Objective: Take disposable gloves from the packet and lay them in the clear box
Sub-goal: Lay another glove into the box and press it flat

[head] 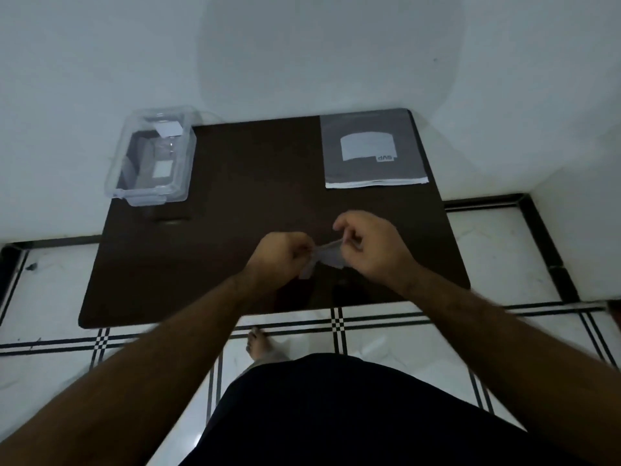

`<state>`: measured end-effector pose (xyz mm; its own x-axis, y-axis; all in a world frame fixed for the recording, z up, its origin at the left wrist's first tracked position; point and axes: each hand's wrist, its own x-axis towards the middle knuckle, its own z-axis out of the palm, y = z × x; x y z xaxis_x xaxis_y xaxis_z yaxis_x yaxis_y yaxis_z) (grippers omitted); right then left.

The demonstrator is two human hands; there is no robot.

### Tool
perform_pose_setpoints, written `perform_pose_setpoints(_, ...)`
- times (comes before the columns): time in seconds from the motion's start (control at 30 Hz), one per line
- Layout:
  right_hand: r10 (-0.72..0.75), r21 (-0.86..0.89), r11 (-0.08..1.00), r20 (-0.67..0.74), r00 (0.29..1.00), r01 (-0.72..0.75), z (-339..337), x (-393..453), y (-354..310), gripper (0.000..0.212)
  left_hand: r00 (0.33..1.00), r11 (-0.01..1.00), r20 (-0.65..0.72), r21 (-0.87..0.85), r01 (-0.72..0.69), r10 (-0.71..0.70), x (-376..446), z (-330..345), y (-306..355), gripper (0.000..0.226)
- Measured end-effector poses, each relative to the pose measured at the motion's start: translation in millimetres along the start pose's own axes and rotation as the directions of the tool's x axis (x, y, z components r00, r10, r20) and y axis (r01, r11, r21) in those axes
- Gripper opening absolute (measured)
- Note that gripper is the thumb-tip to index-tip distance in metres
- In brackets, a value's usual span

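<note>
Both hands were up over the near-middle of the dark bench (235, 183), close together, one thin translucent disposable glove (327, 255) stretched between them. Left hand (279, 255) was curled almost into a fist, pinching the glove's left end; a strip of the film hung down just below its fingers. Right hand (368, 245) had thumb and forefinger pinched on the glove's right end, remaining fingers loosely curled. Glove was off the bench surface, crumpled, blurred at the edges, so couldn't tell its exact shape. Glove packet (373, 151), grey and flat with a pale label, lay on the bench beyond the right hand, well apart from it, at the far right corner. Clear box (151, 159) sat beyond and far left of the left hand, at the far left corner, overhanging the bench edge slightly. Couldn't tell whether any gloves lay in it; only pale label-like patches showed through the plastic. Tiled floor (369, 344) below the forearms.
</note>
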<state>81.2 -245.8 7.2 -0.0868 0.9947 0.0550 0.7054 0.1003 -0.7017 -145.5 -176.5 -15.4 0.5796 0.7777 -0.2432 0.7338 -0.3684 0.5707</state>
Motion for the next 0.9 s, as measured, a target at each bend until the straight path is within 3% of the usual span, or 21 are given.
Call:
perform_pose_setpoints(0.1,0.081,0.095,0.992,0.019,0.997,-0.082,-19,37,-16,0.03,0.992,0.986,-0.123,-0.164,0.019,-0.04,1,-45,-5,0.018)
perform_pose_setpoints(0.3,0.103,0.161,0.98,0.112,0.988,-0.12,-30,112,-60,0.022,0.986,0.963,-0.132,-0.262,0.065,-0.102,-2,-136,-31,0.014)
perform_pose_setpoints(0.4,0.104,0.278,0.95,0.148,0.984,-0.143,-23,148,-92,0.016,0.976,0.939,-0.159,-0.333,0.087,-0.147,-4,-170,-51,0.013)
perform_pose_setpoints(0.5,0.086,0.395,0.899,0.258,0.962,-0.187,-8,182,-122,0.03,0.962,0.898,-0.179,-0.426,0.114,-0.207,-7,-200,-80,0.013)
perform_pose_setpoints(0.57,0.051,0.38,0.906,0.335,0.941,-0.184,4,204,-138,0.041,0.958,0.872,-0.17,-0.473,0.127,-0.232,-8,-222,-102,0.008)
perform_pose_setpoints(0.67,0.039,0.31,0.937,0.371,0.928,-0.163,30,241,-157,0.037,0.947,0.852,-0.185,-0.506,0.137,-0.263,-7,-253,-138,0.008)
perform_pose_setpoints(0.9,0.089,0.089,0.989,0.258,0.962,-0.115,97,353,-208,0.021,0.926,0.86,-0.22,-0.482,0.17,-0.307,17,-323,-235,0.008)
